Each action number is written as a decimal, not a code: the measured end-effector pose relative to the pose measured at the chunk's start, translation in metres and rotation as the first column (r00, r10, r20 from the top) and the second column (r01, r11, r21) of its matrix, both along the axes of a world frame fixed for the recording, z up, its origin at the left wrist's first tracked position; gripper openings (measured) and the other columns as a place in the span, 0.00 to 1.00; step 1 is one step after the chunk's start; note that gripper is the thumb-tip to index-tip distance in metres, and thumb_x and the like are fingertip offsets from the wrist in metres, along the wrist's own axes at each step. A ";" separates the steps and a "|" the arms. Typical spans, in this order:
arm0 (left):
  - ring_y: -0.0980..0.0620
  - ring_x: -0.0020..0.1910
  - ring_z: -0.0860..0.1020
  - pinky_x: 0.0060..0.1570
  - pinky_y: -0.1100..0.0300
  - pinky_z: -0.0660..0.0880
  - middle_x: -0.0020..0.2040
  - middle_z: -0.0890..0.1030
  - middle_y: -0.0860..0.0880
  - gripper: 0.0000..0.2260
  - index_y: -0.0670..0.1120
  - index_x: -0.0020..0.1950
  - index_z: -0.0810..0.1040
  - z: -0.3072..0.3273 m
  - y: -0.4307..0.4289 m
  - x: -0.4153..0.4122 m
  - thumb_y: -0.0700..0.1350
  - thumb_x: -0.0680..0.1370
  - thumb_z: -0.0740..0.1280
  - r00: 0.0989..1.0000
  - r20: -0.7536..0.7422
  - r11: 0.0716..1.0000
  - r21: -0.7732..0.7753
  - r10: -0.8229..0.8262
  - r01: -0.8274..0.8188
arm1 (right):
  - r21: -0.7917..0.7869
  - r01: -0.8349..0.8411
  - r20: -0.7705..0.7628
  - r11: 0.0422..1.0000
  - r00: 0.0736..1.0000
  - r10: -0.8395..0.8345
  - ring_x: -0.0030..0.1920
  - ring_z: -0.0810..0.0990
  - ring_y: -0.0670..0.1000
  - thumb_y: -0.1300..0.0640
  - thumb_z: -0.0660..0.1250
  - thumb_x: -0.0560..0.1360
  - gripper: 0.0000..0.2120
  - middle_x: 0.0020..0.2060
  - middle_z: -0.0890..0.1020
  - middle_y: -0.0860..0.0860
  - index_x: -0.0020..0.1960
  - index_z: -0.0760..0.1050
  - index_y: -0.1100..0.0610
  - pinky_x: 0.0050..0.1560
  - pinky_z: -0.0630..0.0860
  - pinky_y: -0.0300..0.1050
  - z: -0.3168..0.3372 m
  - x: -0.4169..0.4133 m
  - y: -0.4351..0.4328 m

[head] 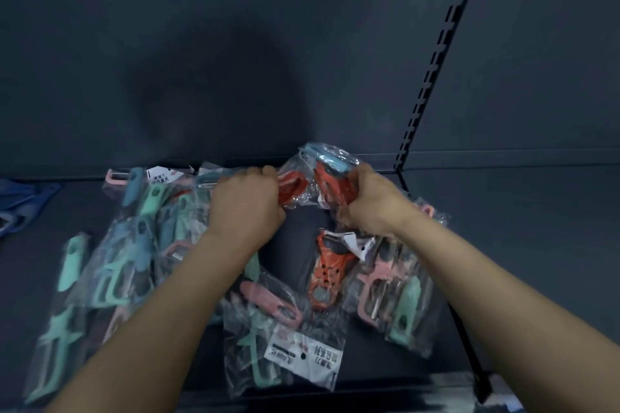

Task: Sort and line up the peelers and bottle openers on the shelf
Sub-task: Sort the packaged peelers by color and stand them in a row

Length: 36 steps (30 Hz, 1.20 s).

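Observation:
Many peelers and bottle openers in clear plastic bags lie scattered on a dark shelf (503,245). My left hand (246,204) grips the bag of a red opener (293,186) near the back of the shelf. My right hand (369,201) grips another bagged red opener (330,183), with a blue peeler (330,154) in a bag right behind it. A third red opener (327,270) lies bagged in front of my hands. Mint, blue and pink peelers (134,245) are heaped at the left, and pink and mint ones (392,292) at the right.
A slotted black upright (432,60) runs up the dark back wall to the right of the heap. A bag with a white label (302,359) lies near the shelf's front edge. Something blue (16,204) lies at the far left.

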State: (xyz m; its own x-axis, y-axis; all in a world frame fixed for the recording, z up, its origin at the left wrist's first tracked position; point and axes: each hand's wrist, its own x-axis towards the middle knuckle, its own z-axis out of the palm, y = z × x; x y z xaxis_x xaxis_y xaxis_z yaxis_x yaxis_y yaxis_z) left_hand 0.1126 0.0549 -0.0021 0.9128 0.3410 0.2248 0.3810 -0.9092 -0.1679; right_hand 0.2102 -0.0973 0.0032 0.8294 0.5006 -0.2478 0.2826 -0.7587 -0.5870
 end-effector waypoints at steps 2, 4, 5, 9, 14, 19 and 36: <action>0.43 0.47 0.79 0.35 0.56 0.63 0.49 0.79 0.44 0.13 0.44 0.48 0.70 0.004 -0.011 -0.001 0.48 0.70 0.68 0.999 0.043 1.000 -0.014 -0.005 0.006 | 0.037 0.018 -0.019 0.999 1.000 -0.018 0.39 0.77 0.50 0.63 0.68 0.67 0.25 0.44 0.76 0.51 0.61 0.64 0.56 0.26 0.67 0.37 0.006 0.003 -0.007; 0.42 0.47 0.79 0.34 0.56 0.64 0.49 0.79 0.44 0.13 0.45 0.48 0.68 0.008 -0.023 -0.002 0.49 0.71 0.68 0.998 0.060 0.999 -0.036 -0.018 0.020 | 0.053 0.037 -0.038 0.998 0.999 -0.035 0.38 0.77 0.49 0.62 0.66 0.66 0.22 0.42 0.75 0.50 0.58 0.64 0.55 0.26 0.67 0.37 0.014 0.005 -0.015; 0.42 0.46 0.79 0.34 0.56 0.64 0.49 0.79 0.44 0.14 0.45 0.47 0.67 0.009 -0.030 -0.001 0.50 0.71 0.68 0.998 0.061 0.998 -0.058 -0.023 0.026 | 0.051 0.035 -0.046 0.998 0.998 -0.033 0.38 0.77 0.49 0.62 0.66 0.66 0.19 0.40 0.76 0.50 0.56 0.65 0.55 0.27 0.67 0.38 0.018 0.006 -0.019; 0.42 0.45 0.78 0.37 0.56 0.66 0.49 0.80 0.44 0.21 0.44 0.50 0.67 0.005 -0.054 0.001 0.58 0.70 0.69 0.998 -0.062 0.951 -0.309 0.003 -0.022 | -0.003 0.001 -0.083 1.000 0.997 -0.001 0.31 0.75 0.51 0.64 0.60 0.67 0.07 0.35 0.78 0.53 0.43 0.75 0.60 0.29 0.69 0.39 0.025 0.006 -0.030; 0.44 0.57 0.76 0.44 0.56 0.69 0.59 0.76 0.45 0.42 0.42 0.66 0.63 -0.011 -0.074 0.001 0.67 0.64 0.72 0.917 -0.399 0.839 -0.499 0.000 -0.217 | -0.043 0.036 -0.159 0.998 0.986 -0.042 0.31 0.82 0.56 0.67 0.55 0.69 0.11 0.37 0.81 0.59 0.47 0.73 0.66 0.27 0.74 0.44 0.022 0.008 -0.043; 0.45 0.53 0.75 0.45 0.55 0.70 0.55 0.74 0.45 0.34 0.42 0.63 0.66 -0.010 -0.076 0.003 0.56 0.65 0.75 0.905 -0.422 0.813 -0.511 0.046 -0.279 | -0.038 0.015 -0.134 0.999 0.991 -0.020 0.40 0.83 0.58 0.63 0.57 0.73 0.05 0.41 0.83 0.59 0.42 0.71 0.61 0.39 0.80 0.53 0.017 0.017 -0.055; 0.57 0.27 0.78 0.25 0.66 0.71 0.31 0.80 0.50 0.06 0.46 0.34 0.78 0.009 -0.008 -0.035 0.43 0.66 0.75 0.812 0.085 0.332 -0.933 0.578 -0.139 | -0.069 -0.224 0.251 0.972 0.939 0.234 0.46 0.76 0.60 0.62 0.59 0.74 0.06 0.49 0.79 0.60 0.50 0.71 0.60 0.41 0.68 0.44 0.001 0.011 -0.005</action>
